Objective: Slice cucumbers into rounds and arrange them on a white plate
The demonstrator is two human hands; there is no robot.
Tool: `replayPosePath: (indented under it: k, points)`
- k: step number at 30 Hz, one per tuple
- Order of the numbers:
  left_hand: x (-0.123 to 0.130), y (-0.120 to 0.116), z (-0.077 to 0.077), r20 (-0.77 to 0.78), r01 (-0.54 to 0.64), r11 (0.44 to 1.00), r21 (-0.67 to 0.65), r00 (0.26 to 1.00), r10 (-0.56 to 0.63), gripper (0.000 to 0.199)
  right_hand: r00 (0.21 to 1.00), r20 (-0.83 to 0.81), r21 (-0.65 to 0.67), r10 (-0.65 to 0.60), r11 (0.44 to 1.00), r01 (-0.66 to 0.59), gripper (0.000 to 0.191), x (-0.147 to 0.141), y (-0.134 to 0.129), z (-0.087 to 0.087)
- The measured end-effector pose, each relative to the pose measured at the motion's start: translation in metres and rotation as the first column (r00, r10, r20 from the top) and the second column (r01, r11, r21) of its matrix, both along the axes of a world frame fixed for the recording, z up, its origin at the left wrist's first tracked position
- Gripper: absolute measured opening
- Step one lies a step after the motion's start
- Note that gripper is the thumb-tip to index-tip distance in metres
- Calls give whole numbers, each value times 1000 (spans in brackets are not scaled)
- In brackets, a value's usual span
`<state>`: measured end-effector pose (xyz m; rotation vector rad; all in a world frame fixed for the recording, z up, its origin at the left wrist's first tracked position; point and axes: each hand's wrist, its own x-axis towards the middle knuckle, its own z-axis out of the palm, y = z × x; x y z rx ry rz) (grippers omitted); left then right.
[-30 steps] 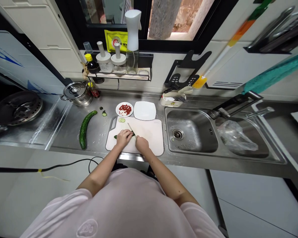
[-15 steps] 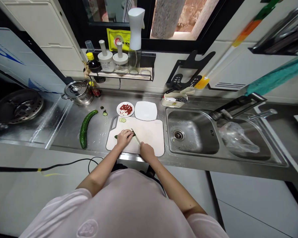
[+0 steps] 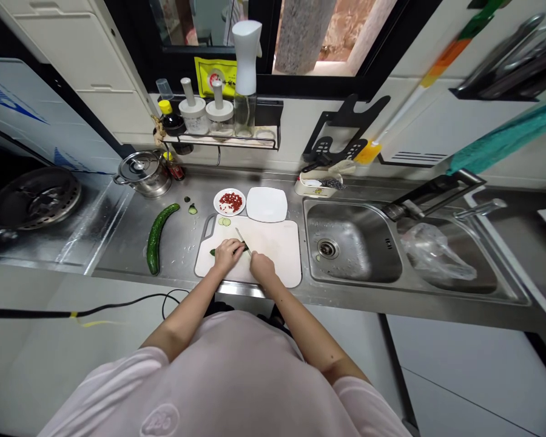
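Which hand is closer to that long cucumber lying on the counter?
The left. The left hand is on the cutting board, to the right of the cucumber. The right hand is farther away, beyond the left hand.

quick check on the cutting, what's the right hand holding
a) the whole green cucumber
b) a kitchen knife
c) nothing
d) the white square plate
b: the right hand closes around a narrow steel kitchen knife, its blade reaching forward above the white plastic cutting board.

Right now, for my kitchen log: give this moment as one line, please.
left hand: holding cucumber piece | right hand: holding knife | both over cutting board
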<state>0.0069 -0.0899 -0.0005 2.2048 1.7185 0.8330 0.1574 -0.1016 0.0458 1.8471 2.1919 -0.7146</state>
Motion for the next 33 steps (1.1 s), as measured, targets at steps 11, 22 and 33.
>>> replayPosePath:
  k: [11,22,33]
  points:
    - [0,0,1,14,0,1000,-32,1000,0,21,1000,25,-32,9,999,-9,23,21,-28,2]
    - [1,0,0,17,-16,999,-33,1000,17,22,999,39,-24,5,1000,-4,22,27,-36,-2]
    - [1,0,0,8,-8,999,-38,1000,9,23,1000,11,-1,0,1000,0,23,4,-4,-3]
